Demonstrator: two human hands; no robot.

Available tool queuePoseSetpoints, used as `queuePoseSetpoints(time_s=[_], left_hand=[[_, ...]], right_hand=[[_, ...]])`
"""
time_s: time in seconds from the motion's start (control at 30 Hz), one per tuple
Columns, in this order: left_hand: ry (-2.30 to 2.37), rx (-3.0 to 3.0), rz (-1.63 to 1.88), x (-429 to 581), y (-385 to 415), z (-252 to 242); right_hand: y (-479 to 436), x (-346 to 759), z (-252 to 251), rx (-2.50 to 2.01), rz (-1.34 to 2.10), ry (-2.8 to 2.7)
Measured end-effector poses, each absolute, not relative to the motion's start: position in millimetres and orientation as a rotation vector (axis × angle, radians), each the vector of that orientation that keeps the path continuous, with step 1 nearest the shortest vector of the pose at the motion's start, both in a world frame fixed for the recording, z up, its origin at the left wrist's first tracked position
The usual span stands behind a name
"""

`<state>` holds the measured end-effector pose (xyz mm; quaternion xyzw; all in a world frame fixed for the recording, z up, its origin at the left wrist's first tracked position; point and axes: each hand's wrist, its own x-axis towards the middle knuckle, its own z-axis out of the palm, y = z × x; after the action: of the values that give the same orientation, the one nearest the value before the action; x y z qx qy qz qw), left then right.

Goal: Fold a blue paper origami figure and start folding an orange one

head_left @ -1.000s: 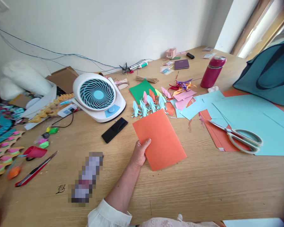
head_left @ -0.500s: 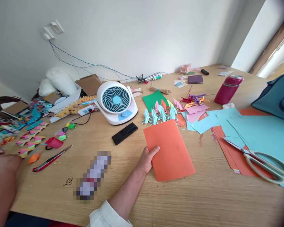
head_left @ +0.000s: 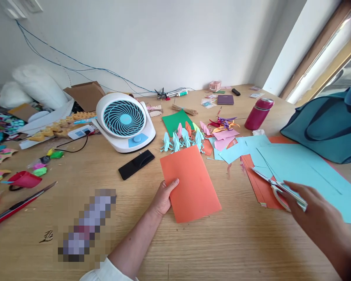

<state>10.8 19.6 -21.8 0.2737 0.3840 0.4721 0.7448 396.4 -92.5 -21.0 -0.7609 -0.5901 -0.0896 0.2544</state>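
Observation:
My left hand point(head_left: 165, 197) pinches the left edge of an orange paper sheet point(head_left: 191, 187), thumb on top. The sheet is tilted above the table. At the right, my right hand point(head_left: 312, 207) is closed around the handles of a pair of scissors point(head_left: 273, 182), partly covering them. The blades point left over a stack of orange paper strips point(head_left: 251, 175) and light blue sheets point(head_left: 312, 164). Behind the held sheet stand several folded light blue paper figures point(head_left: 185, 138), with pink, orange and yellow-green ones among them.
A white fan point(head_left: 124, 121) and a black phone-like object point(head_left: 136, 164) are left of centre. A red cutter knife point(head_left: 22, 205) lies far left. The magenta flask point(head_left: 259, 114) and teal bag point(head_left: 327, 125) stand at the right. Green paper point(head_left: 172, 121) lies behind the folded figures.
The view has swung to the right. My right hand has come in from the right and reached the scissors. My left hand keeps its hold on the orange sheet. The arm at far left has left view.

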Motion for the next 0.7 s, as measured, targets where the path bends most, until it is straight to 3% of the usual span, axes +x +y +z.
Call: queuePoseSetpoints(time_s=[0.17,0.5,0.7], left_hand=[[0.845,0.563,1.051,9.8,20.9,-21.6],[0.794,0.620,1.016,9.3,17.4,-16.2],[0.809,0.839,1.175,8.7,17.1,0.7]], right_hand=[[-89.0,407.6,-59.4,-2.013,-0.275,-1.736],[-93.8,424.5,-50.2,-2.153,-0.265,-1.752],[-77.6,442.8,-46.1,-2.245,-0.110,-1.793]])
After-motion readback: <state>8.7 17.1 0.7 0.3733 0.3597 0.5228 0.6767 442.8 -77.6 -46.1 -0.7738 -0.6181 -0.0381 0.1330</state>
